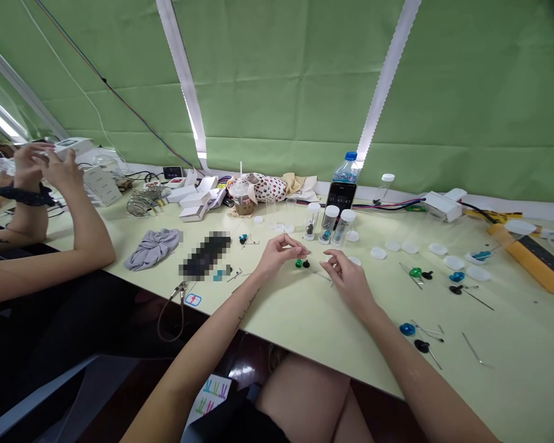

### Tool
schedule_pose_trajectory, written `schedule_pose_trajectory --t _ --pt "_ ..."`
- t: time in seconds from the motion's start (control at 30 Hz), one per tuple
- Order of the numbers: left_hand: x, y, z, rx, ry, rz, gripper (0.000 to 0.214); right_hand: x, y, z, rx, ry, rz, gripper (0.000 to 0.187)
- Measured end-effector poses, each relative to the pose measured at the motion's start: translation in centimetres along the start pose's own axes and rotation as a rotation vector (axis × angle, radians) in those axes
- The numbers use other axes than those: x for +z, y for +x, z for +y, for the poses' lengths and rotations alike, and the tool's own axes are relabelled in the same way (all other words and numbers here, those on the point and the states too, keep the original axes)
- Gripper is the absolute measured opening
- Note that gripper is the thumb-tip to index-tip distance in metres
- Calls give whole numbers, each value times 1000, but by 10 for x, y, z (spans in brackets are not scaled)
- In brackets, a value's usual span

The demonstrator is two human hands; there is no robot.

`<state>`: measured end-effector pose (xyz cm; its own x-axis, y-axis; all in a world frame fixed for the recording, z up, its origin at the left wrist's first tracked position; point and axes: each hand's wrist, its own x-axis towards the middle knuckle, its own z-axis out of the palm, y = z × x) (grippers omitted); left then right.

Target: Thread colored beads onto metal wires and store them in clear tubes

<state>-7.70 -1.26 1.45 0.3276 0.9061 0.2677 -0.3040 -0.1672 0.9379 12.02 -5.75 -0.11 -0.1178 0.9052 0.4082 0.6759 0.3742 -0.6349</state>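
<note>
The small green piece [298, 263] lies on the surface [277, 317] just below the fingertips of my left hand [281, 251], with a small black piece [306, 264] just beside it on the right. My left thumb and forefinger are brought close together above them, and I cannot tell whether something tiny sits between the tips. My right hand [344, 274] is apart from the left, fingers curled toward the thumb; whether it grips anything I cannot tell either. A thin metal rod [322, 277] lies near those fingers. Beyond my hands, clear tubes [329, 224] with white tops stand upright in front of a phone [340, 195] showing a timer, and a blue-capped bottle [349, 167] stands behind it. Off to my right lie loose white caps [437, 249], then coloured pieces [407, 329] among bent rods, and farther out a yellow power strip [535, 261]. To my left are a grey cloth [153, 248] and, farther back, a cup [243, 204] with a straw near white boxes [196, 200]. At the far left, another person's hands [64, 172] are raised.
</note>
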Motion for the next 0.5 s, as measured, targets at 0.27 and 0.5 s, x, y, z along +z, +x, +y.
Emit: schedule_pose_trajectory --t 0.27,0.5 --pt "2 1 -5 21 141 -135 21 3 -3 0 -169 158 29 23" --pt "-1 3 -4 78 306 -187 18 5 -3 -2 -181 179 51 25"
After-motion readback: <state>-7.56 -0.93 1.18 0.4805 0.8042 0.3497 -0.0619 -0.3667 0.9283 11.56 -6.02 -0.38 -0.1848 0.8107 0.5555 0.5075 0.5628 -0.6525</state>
